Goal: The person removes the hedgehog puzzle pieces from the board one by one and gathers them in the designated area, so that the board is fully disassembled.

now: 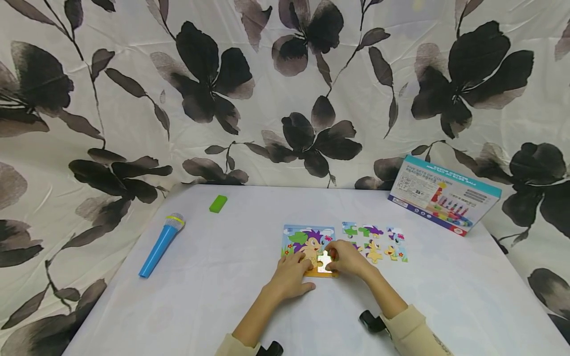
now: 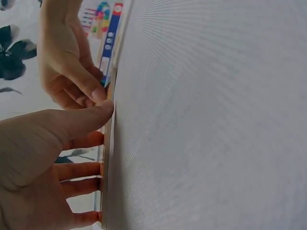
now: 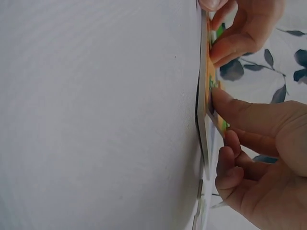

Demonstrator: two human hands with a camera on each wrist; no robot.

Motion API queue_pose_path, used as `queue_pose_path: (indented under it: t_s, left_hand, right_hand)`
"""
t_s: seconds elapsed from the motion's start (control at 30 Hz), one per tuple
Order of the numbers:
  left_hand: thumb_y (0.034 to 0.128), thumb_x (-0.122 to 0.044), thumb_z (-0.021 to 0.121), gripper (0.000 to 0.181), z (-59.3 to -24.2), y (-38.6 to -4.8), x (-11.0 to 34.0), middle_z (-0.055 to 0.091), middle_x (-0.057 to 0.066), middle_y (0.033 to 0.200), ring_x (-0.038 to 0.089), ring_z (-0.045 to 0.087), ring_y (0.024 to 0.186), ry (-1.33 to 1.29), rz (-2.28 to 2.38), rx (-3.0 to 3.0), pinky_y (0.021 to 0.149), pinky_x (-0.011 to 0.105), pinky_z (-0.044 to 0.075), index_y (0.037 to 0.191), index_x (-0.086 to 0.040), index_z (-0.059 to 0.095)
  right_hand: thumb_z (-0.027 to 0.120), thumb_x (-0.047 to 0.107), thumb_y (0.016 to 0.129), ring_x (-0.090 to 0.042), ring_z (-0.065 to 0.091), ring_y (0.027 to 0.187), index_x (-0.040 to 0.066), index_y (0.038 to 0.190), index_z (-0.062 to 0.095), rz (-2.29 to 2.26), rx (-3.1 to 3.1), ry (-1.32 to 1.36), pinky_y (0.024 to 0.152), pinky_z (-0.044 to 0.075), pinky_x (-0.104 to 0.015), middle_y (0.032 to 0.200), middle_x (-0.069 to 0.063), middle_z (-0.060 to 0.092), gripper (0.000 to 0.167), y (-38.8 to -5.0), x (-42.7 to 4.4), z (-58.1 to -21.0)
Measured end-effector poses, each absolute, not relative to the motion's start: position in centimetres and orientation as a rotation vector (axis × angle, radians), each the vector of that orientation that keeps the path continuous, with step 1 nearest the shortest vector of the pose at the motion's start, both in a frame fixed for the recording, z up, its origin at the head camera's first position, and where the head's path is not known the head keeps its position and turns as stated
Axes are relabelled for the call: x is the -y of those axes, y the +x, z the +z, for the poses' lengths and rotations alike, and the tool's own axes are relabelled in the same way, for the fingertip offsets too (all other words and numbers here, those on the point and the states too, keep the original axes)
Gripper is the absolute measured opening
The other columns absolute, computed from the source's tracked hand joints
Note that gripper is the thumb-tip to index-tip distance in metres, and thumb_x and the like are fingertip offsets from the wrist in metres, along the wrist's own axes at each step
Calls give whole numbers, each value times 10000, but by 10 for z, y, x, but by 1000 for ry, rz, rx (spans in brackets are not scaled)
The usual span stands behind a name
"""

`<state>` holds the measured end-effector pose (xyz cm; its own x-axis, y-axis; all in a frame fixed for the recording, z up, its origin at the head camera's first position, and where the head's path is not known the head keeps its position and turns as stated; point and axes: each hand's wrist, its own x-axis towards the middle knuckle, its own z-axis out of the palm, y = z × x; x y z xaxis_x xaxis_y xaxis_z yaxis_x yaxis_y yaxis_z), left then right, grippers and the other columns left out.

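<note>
A jigsaw puzzle (image 1: 309, 232) with a purple-haired cartoon hedgehog lies flat on the white table. My left hand (image 1: 290, 277) rests on its lower left part, the fingers straight and the thumb along the near edge. At the lower right my right hand (image 1: 349, 257) pinches a puzzle piece (image 3: 221, 123) between thumb and finger; in the right wrist view it stands tilted against the board. A bright, piece-shaped patch (image 1: 324, 262) shows beside those fingertips; whether it is a gap or glare on the piece, I cannot tell. Several loose pieces (image 1: 373, 252) lie just right of the board.
A blue toy microphone (image 1: 159, 247) lies at the left of the table (image 1: 200, 306). Behind it is a green block (image 1: 218, 203). At the back right corner a printed box (image 1: 445, 195) leans on its side. A flower-patterned cloth (image 1: 285, 99) hangs behind.
</note>
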<state>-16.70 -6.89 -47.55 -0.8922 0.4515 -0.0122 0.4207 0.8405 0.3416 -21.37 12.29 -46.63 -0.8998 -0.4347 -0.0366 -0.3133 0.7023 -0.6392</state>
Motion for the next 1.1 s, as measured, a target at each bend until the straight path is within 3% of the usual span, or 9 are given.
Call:
queue_pose_path:
  t_s: [0.37,0.77,1.1]
  left_hand:
    - [804,-382,722,386,-476,-167,68,505,129,1322,321,423,1269,664,524,-2908,1042,574,303,1090,-134,643]
    - [799,-378,726,374,-477,-168,68,515,132,1303,319,435,1256,678,517,-2914,1035,579,310,1068,-132,646]
    - [799,-360,730,369,-476,-166,68,506,130,1319,315,420,1272,668,552,-2914,1052,581,283,1078,-135,643]
  right_hand:
    - [615,-42,854,-122,543,694,-17,1047,594,-1080,-2625,-786,620,480,-241,796,-56,613,195,-215,-139,-465]
    - [605,-3,882,-141,570,754,58,1122,584,-1281,-2551,-788,694,495,-255,869,-49,613,249,-212,-155,-464]
    - [611,8,872,-150,550,780,-19,1126,595,-1347,-2560,-737,687,480,-247,915,-111,619,256,-206,-198,-458]
